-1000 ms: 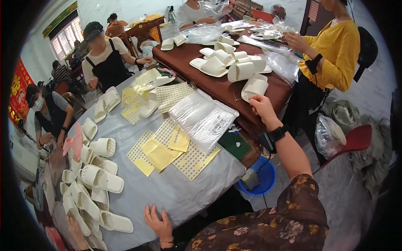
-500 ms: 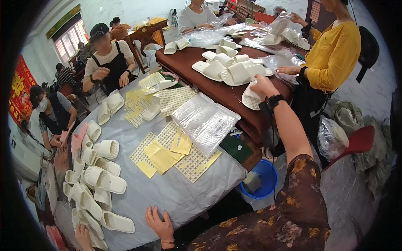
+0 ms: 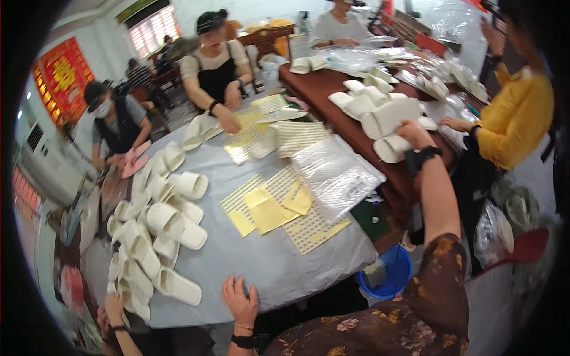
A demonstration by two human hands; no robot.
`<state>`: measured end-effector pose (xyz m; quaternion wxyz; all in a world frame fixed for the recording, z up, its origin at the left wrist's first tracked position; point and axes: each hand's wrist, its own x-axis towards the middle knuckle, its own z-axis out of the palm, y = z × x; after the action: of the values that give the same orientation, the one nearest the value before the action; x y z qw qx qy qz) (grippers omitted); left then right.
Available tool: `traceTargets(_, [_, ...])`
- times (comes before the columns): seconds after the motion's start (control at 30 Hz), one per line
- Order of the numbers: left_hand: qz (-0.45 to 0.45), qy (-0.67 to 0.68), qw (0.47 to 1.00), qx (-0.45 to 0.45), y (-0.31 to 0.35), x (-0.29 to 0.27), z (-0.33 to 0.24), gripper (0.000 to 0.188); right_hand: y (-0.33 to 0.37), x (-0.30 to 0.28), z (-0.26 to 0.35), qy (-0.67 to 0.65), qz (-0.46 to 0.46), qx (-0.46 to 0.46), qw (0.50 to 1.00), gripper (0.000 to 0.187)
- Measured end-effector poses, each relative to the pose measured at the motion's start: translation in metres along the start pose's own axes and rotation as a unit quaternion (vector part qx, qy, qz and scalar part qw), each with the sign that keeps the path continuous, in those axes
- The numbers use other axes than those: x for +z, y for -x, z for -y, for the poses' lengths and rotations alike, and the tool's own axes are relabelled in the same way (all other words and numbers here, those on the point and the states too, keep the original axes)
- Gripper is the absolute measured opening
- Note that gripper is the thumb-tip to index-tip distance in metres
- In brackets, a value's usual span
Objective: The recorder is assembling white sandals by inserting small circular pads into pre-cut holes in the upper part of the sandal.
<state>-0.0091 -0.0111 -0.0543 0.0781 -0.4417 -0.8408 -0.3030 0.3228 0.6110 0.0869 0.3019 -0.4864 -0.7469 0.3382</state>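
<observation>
My right hand (image 3: 415,135) is stretched out over the brown-covered table, its fingers closed on a white open-toed slipper (image 3: 392,149) near the table's front edge. Just above it, a second white slipper (image 3: 390,117) is tilted against the pile; my fingers partly cover where the two meet. Palm down, my left hand (image 3: 240,301) rests at the near edge of the grey-covered table (image 3: 217,264) with fingers spread and nothing in them. Left of it lies a heap of white slippers (image 3: 142,249). Yellow-backed sticker sheets (image 3: 267,207) and a silvery padded envelope (image 3: 338,169) lie farther off.
A co-worker's hand (image 3: 113,308) touches the heap at lower left. Across the table a person in a black apron (image 3: 217,77) reaches to the sheets. A person in yellow (image 3: 516,130) stands at right. A blue bucket (image 3: 386,273) and red dustpan (image 3: 525,252) are on the floor.
The view has swung left, shifting everything rightward. The aproned person's hand has come down to the sticker sheets. A slipper beside my right hand now shows more of its flat sole. My left hand stays put.
</observation>
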Motion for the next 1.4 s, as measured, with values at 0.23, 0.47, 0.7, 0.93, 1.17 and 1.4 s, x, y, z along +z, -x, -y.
traceTargets(0.23, [0.002, 0.025, 1.000, -0.015, 0.003, -0.010, 0.000, 0.045, 0.090, 0.016, 0.104, -0.329, -0.005, -0.005, 0.944, 0.034])
traceTargets(0.47, [0.046, 0.193, 0.979, 0.046, -0.035, -0.034, -0.053, 0.066, 0.241, 0.115, 0.204, -0.397, 0.257, 0.043, 0.880, 0.041])
traceTargets(0.7, [0.081, 0.406, 0.910, -0.032, -0.023, -0.044, -0.039, 0.100, 0.314, 0.216, 0.243, -0.327, 0.563, 0.140, 0.746, 0.035])
traceTargets(0.93, [0.046, 0.614, 0.770, -0.168, -0.007, -0.055, -0.022, 0.122, 0.342, 0.247, 0.255, -0.241, 0.644, 0.123, 0.716, 0.068])
traceTargets(1.17, [-0.109, 0.726, 0.657, -0.171, -0.008, -0.041, -0.001, 0.112, 0.344, 0.237, 0.262, -0.334, 0.602, 0.153, 0.709, 0.077])
traceTargets(1.4, [-0.088, 0.644, 0.705, -0.284, -0.023, -0.031, 0.017, 0.056, 0.338, 0.235, 0.270, -0.476, 0.557, 0.199, 0.650, 0.071])
